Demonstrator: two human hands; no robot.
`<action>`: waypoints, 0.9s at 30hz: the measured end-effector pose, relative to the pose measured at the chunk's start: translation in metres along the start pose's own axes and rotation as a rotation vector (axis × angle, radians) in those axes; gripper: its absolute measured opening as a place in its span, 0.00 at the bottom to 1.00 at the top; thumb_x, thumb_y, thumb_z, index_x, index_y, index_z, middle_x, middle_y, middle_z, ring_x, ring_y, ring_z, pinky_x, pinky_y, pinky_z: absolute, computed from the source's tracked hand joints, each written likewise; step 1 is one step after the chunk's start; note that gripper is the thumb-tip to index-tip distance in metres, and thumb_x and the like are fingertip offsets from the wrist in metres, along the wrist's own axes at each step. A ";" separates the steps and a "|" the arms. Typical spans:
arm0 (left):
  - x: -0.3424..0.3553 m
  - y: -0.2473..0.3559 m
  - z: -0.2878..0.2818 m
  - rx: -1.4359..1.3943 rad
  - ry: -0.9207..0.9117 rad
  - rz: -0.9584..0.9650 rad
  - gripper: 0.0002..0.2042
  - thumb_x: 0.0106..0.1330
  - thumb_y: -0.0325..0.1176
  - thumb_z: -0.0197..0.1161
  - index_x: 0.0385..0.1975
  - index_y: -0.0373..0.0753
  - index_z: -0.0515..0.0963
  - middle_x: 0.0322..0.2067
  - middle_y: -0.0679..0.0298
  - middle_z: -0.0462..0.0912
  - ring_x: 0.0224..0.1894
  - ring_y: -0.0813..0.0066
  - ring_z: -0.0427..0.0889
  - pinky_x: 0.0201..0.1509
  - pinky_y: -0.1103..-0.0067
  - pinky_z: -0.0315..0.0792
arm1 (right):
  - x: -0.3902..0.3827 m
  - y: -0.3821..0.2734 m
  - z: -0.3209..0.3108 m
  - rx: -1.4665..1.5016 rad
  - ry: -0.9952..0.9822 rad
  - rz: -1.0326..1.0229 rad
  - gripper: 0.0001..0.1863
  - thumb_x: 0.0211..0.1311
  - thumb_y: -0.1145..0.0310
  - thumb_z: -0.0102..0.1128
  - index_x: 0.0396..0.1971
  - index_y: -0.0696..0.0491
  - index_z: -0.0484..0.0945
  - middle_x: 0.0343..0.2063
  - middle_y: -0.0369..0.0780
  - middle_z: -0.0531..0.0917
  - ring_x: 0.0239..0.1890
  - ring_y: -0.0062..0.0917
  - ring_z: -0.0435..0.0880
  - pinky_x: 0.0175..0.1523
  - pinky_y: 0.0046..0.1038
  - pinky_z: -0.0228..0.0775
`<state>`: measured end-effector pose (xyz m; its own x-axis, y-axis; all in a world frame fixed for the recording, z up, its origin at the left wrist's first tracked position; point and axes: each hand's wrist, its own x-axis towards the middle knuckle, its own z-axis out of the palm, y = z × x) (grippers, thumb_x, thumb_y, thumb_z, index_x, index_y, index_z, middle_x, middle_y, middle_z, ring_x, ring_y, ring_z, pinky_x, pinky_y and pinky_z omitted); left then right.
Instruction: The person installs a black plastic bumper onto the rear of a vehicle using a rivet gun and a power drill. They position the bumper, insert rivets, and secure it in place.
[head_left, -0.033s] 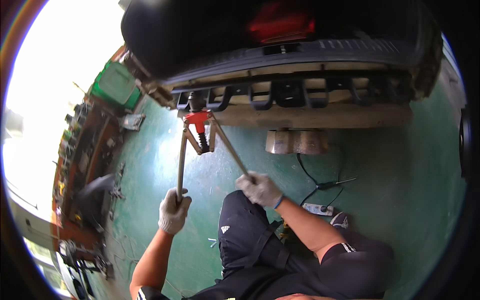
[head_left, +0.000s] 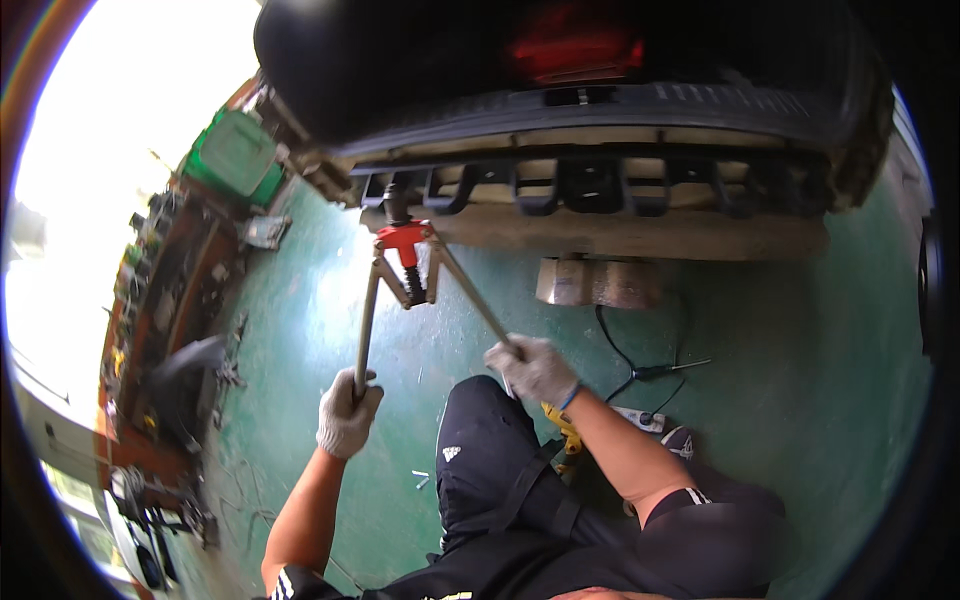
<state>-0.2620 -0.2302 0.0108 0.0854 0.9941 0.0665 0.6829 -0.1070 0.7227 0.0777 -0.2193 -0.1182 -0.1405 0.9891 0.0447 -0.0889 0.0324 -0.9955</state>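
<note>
A two-handled rivet nut tool point(head_left: 403, 238) with a red body and long metal handles is in front of the car's rear end. Its dark nose points away from me at the left end of the black slotted bumper bracket point(head_left: 590, 186); whether the tip sits in a hole is too small to tell. My gloved left hand point(head_left: 347, 414) is closed round the end of the left handle. Round the right handle's end is my gloved right hand point(head_left: 534, 370), above my raised knee. The handles stand spread apart in a V.
A yellow power tool point(head_left: 566, 436) lies partly hidden under my right forearm, near a white power strip point(head_left: 640, 419). A cabled tool point(head_left: 655, 371) is on the green floor point(head_left: 400, 510). At left are a green bin point(head_left: 237, 155) and a cluttered bench point(head_left: 190, 300).
My right hand has moved slightly right with its handle, so the handles look a little wider apart. More of the yellow power tool shows. The whole view has shifted a little.
</note>
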 end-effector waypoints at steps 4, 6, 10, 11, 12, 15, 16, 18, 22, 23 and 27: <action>0.011 -0.078 -0.009 0.135 0.054 0.089 0.11 0.67 0.29 0.75 0.46 0.37 0.84 0.35 0.56 0.86 0.36 0.60 0.84 0.47 0.68 0.80 | -0.001 -0.020 -0.037 -0.541 0.123 -0.019 0.16 0.73 0.55 0.68 0.45 0.52 0.90 0.31 0.45 0.89 0.36 0.33 0.91 0.45 0.34 0.82; 0.010 -0.130 -0.006 0.168 0.105 0.161 0.12 0.67 0.29 0.75 0.48 0.39 0.84 0.37 0.55 0.87 0.38 0.55 0.85 0.46 0.66 0.80 | -0.007 -0.007 -0.058 -0.671 0.140 -0.130 0.15 0.72 0.59 0.68 0.52 0.50 0.88 0.40 0.47 0.90 0.44 0.42 0.92 0.51 0.37 0.84; -0.001 -0.160 0.008 0.183 0.080 0.146 0.14 0.66 0.29 0.74 0.50 0.39 0.83 0.39 0.54 0.85 0.41 0.51 0.84 0.48 0.62 0.79 | -0.024 -0.014 -0.061 -0.896 0.049 0.000 0.16 0.72 0.62 0.66 0.56 0.49 0.86 0.45 0.48 0.90 0.49 0.46 0.90 0.55 0.41 0.84; -0.003 -0.164 0.017 0.144 0.074 0.138 0.13 0.67 0.28 0.73 0.50 0.39 0.83 0.38 0.55 0.84 0.40 0.52 0.84 0.48 0.63 0.78 | -0.029 -0.015 -0.062 -0.916 0.023 0.044 0.16 0.73 0.62 0.65 0.56 0.49 0.86 0.45 0.48 0.90 0.49 0.47 0.90 0.55 0.41 0.83; 0.001 -0.158 0.026 0.122 0.038 0.128 0.14 0.67 0.31 0.73 0.51 0.41 0.84 0.41 0.51 0.87 0.44 0.43 0.86 0.48 0.59 0.79 | -0.038 -0.020 -0.070 -0.947 0.023 0.093 0.16 0.73 0.62 0.65 0.57 0.49 0.85 0.45 0.49 0.90 0.50 0.47 0.90 0.56 0.41 0.83; 0.006 -0.149 0.033 0.145 -0.041 0.145 0.13 0.68 0.33 0.72 0.51 0.42 0.84 0.40 0.52 0.87 0.44 0.44 0.86 0.49 0.59 0.79 | -0.065 -0.038 -0.080 -0.905 -0.035 0.265 0.18 0.75 0.60 0.61 0.57 0.53 0.83 0.43 0.53 0.89 0.50 0.51 0.90 0.56 0.43 0.81; 0.010 -0.138 0.030 0.180 -0.053 0.150 0.13 0.69 0.35 0.72 0.50 0.41 0.84 0.40 0.52 0.87 0.44 0.45 0.86 0.48 0.59 0.80 | -0.078 -0.045 -0.080 -0.883 -0.036 0.287 0.18 0.75 0.60 0.60 0.57 0.54 0.83 0.41 0.53 0.89 0.48 0.48 0.91 0.54 0.42 0.82; 0.023 -0.118 0.024 0.286 -0.106 0.200 0.12 0.69 0.37 0.74 0.48 0.41 0.85 0.37 0.54 0.88 0.40 0.51 0.88 0.46 0.62 0.81 | -0.110 -0.073 -0.069 -0.785 -0.034 0.438 0.18 0.76 0.61 0.58 0.57 0.56 0.82 0.34 0.51 0.87 0.38 0.37 0.91 0.49 0.38 0.82; 0.068 -0.056 0.002 0.502 -0.349 0.239 0.14 0.73 0.47 0.71 0.46 0.43 0.86 0.38 0.52 0.90 0.42 0.48 0.90 0.46 0.59 0.82 | -0.153 -0.094 -0.056 -0.456 0.012 0.764 0.18 0.75 0.60 0.61 0.55 0.55 0.83 0.31 0.37 0.86 0.33 0.22 0.86 0.43 0.31 0.81; 0.092 -0.039 0.006 0.523 -0.421 0.268 0.15 0.74 0.48 0.70 0.46 0.43 0.86 0.38 0.51 0.90 0.42 0.47 0.89 0.46 0.59 0.81 | -0.144 -0.088 -0.083 -0.332 0.033 0.762 0.18 0.74 0.61 0.62 0.56 0.55 0.82 0.29 0.36 0.83 0.29 0.21 0.82 0.37 0.30 0.79; 0.166 -0.008 0.023 0.640 -0.435 0.360 0.15 0.76 0.51 0.68 0.44 0.45 0.85 0.36 0.48 0.88 0.40 0.44 0.89 0.45 0.57 0.81 | -0.094 -0.133 -0.090 -0.329 0.080 0.820 0.18 0.69 0.66 0.63 0.57 0.54 0.81 0.23 0.32 0.75 0.17 0.15 0.70 0.21 0.26 0.68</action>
<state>-0.2367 -0.0644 -0.0001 0.5578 0.8169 -0.1471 0.8277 -0.5342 0.1719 0.1912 -0.3039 0.0022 0.0347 0.7259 -0.6869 0.2997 -0.6632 -0.6858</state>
